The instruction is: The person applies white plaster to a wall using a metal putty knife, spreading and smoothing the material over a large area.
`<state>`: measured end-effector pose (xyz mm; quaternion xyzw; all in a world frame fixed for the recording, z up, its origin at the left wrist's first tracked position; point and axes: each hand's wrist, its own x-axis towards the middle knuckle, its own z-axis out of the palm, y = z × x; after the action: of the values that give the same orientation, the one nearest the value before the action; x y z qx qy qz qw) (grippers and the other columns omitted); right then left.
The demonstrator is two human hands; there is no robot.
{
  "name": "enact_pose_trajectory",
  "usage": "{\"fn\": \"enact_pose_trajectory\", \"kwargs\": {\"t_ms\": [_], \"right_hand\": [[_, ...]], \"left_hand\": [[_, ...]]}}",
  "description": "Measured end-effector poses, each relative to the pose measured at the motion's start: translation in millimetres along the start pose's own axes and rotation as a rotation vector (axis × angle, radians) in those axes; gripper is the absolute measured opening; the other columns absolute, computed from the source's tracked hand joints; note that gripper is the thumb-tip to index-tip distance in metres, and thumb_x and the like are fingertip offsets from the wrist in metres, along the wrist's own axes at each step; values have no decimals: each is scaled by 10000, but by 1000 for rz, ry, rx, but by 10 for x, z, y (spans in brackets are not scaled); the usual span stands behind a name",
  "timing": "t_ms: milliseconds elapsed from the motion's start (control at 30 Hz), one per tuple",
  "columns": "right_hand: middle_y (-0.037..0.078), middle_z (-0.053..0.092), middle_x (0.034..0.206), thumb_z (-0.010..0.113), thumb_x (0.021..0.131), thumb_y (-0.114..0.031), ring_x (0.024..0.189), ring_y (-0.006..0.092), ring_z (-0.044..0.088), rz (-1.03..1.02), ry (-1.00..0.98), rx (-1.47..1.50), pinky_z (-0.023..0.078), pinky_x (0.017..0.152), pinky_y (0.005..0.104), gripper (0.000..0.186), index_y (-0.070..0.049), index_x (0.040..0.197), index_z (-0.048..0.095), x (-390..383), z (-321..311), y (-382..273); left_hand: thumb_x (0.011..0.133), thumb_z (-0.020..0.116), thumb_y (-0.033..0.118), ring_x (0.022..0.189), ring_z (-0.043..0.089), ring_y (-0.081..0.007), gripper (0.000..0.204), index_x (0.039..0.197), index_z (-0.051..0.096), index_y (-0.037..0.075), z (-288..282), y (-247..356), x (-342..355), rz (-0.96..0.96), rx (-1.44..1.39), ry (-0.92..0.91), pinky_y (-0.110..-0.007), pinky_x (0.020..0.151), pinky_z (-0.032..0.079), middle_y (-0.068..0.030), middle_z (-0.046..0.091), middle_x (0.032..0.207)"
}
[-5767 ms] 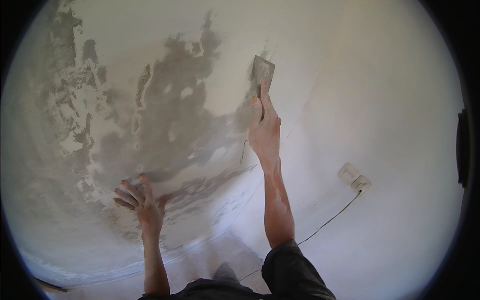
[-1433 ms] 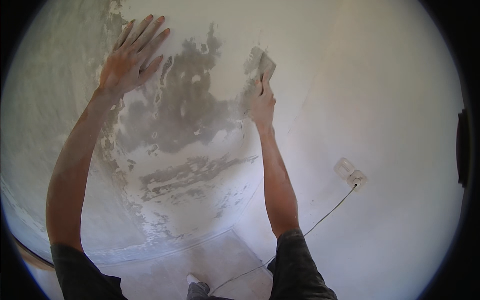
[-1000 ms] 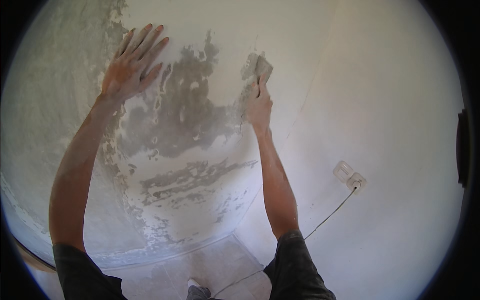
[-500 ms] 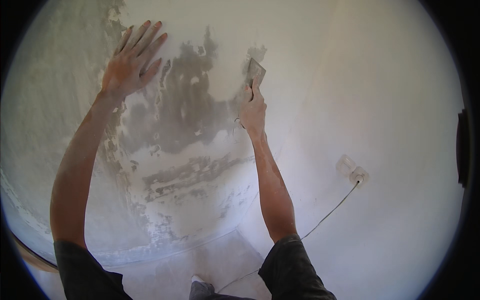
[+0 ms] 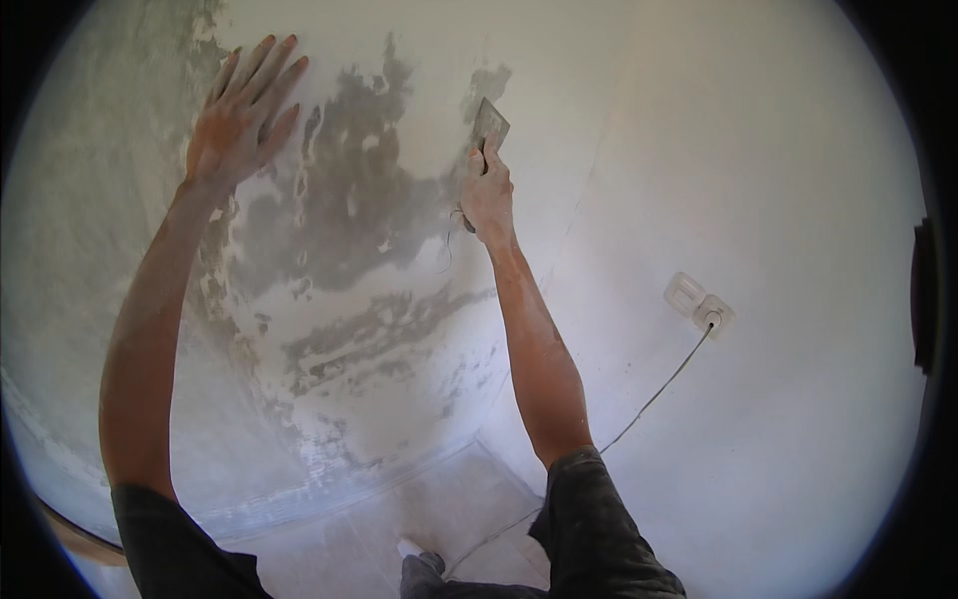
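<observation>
My left hand [image 5: 235, 115] lies against the wall with its fingers spread, holding nothing. Its skin is dusted with whitish powder. My right hand [image 5: 487, 197] is wrapped round the handle of a putty knife [image 5: 491, 122], index finger stretched along it. The knife's grey, wide blade points up and sits at the wall, just below a small grey patch. Between my hands, the wall [image 5: 349, 230] shows a large, dark grey, bare patch with ragged edges amid white coating. Most of the handle is hidden in my palm.
To the right, on the adjoining white wall, is a socket [image 5: 712, 317] with its lid raised. A plugged-in cord [image 5: 654, 401] runs from it down behind my right arm toward the floor [image 5: 479, 489]. My foot [image 5: 409, 547] shows at the bottom. A dark object [image 5: 924, 297] stands at the right rim.
The wall patches and both my hands sit slightly further left and higher in the view. The socket has shifted up a little too. My grip on the putty knife is unchanged.
</observation>
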<state>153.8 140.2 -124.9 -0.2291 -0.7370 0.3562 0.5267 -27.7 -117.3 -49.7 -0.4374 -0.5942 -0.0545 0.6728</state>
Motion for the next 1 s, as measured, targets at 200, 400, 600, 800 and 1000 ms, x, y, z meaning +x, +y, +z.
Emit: {"fn": "enact_pose_trajectory", "kwargs": {"t_ms": [200, 400, 600, 800, 1000], "right_hand": [[290, 661, 1065, 405, 989, -275, 1023, 442, 634, -37, 207, -8, 487, 903, 453, 531, -84, 1483, 374, 586, -182, 67], [306, 647, 1093, 401, 987, -272, 1046, 459, 622, 28, 16, 44, 477, 929, 479, 510, -60, 1450, 412, -100, 70, 117], [293, 659, 1063, 387, 998, -267, 1029, 448, 633, 62, 110, 24, 492, 912, 471, 522, -44, 1469, 377, 473, -235, -52], [226, 644, 925, 402, 1004, -252, 845, 353, 610, 143, -74, 132, 498, 756, 432, 502, -31, 1455, 395, -292, 47, 39], [280, 675, 1045, 384, 1001, -198, 968, 386, 674, 161, -38, 182, 520, 847, 424, 516, -18, 1482, 343, 25, -168, -171]], "left_hand": [[950, 556, 224, 1424, 330, -252, 505, 1438, 455, 146, 27, 108, 190, 26, -71, 85, -464, 1181, 276, -31, 369, 1541], [949, 559, 199, 1422, 333, -257, 492, 1429, 466, 139, 7, 24, -5, 10, -48, 40, -466, 1178, 283, -33, 374, 1538], [962, 546, 259, 1426, 328, -233, 490, 1434, 463, 157, 8, 130, 171, 21, -55, 60, -454, 1187, 269, -20, 378, 1536], [972, 533, 278, 1426, 327, -217, 479, 1433, 465, 168, -13, 21, -30, 3, -31, 32, -437, 1192, 268, -7, 385, 1531], [969, 537, 238, 1428, 328, -233, 472, 1429, 473, 157, -35, 43, 79, 35, -43, 46, -449, 1185, 273, -17, 387, 1532]]}}
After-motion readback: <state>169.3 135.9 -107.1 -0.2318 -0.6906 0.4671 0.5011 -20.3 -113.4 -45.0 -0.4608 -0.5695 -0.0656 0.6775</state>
